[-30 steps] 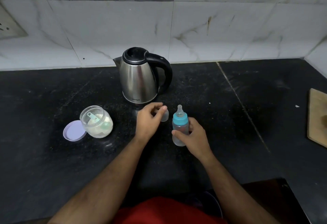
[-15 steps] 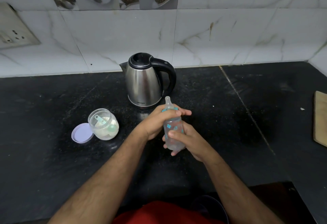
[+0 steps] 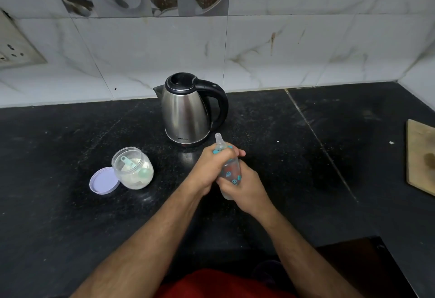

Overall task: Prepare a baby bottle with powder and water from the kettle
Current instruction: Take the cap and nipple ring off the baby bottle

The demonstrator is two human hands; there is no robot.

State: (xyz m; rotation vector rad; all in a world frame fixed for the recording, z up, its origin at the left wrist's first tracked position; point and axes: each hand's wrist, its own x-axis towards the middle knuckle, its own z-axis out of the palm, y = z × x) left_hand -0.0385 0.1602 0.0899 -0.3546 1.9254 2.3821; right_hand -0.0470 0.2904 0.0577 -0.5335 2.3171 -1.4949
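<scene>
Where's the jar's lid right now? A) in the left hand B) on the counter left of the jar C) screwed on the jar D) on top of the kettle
B: the purple lid lies flat on the counter, against the open jar on its left side.

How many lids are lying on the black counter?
1. The purple lid lies flat on the counter, touching the left side of the open powder jar. The kettle has its own lid on. Others may be out of view.
</scene>
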